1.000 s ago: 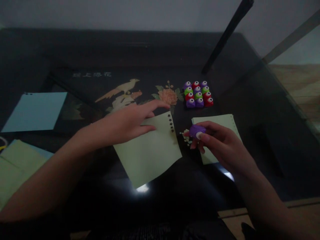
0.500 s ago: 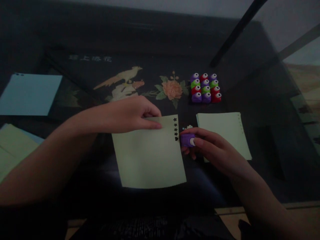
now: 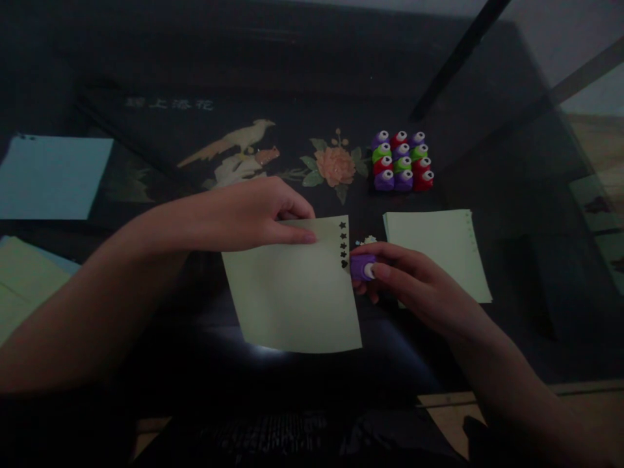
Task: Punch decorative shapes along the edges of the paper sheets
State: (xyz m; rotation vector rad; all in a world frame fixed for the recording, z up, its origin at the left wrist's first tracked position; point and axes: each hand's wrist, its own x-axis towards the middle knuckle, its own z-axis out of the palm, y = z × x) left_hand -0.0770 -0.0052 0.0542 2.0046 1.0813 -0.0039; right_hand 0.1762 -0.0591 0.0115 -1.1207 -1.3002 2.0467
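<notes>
A pale green sheet of paper [image 3: 295, 299] lies on the dark glass table [image 3: 292, 65], with a column of small punched shapes along its right edge. My left hand [image 3: 248, 214] pinches the sheet's top edge, thumb pressed flat on it. My right hand [image 3: 409, 283] grips a small purple craft punch [image 3: 361, 266], which sits against the sheet's right edge just below the lowest punched shape. A few paper bits [image 3: 368, 240] lie just above the punch.
A stack of pale green sheets [image 3: 439, 250] lies to the right of my hand. Several purple, red and green punches [image 3: 402, 161] stand in a block behind. A blue sheet [image 3: 51, 177] and more green paper [image 3: 24, 286] lie at the left. A dark bar [image 3: 453, 58] slants at the back right.
My left hand curled from flat to a pinch on the sheet's top edge and straightened the sheet. My right hand brought the purple punch left to the sheet's right edge.
</notes>
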